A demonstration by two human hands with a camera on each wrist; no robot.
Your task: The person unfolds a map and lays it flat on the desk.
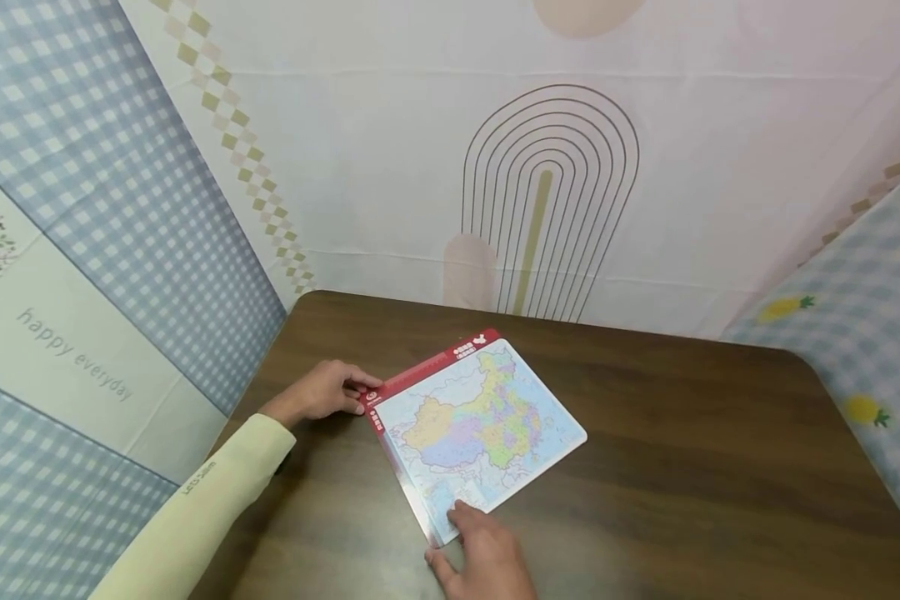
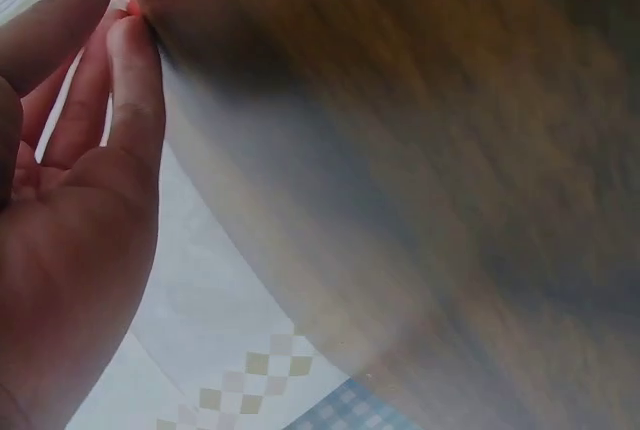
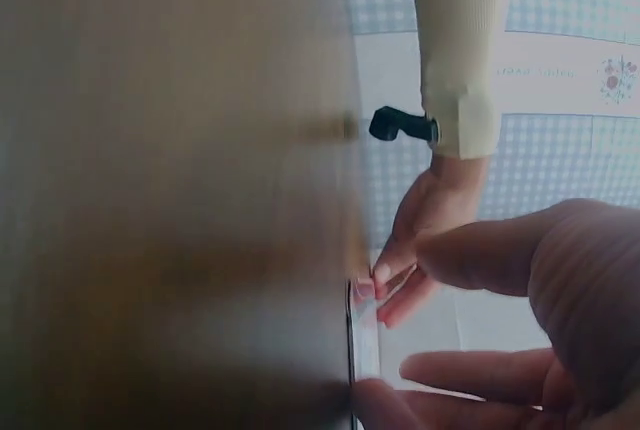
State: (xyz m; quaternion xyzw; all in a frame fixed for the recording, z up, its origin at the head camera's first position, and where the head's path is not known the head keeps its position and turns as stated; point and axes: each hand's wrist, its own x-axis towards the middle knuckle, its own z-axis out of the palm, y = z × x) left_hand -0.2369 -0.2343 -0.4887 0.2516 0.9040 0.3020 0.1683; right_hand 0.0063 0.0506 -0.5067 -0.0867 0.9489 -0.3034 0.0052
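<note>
Brown wood-grain table [image 1: 682,467], map board [image 1: 487,421] on top

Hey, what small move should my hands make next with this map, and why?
Probably turn the map a little clockwise: its red strip slants against the far edge of the table, and the left hand is at one corner, the right hand at another.
</note>
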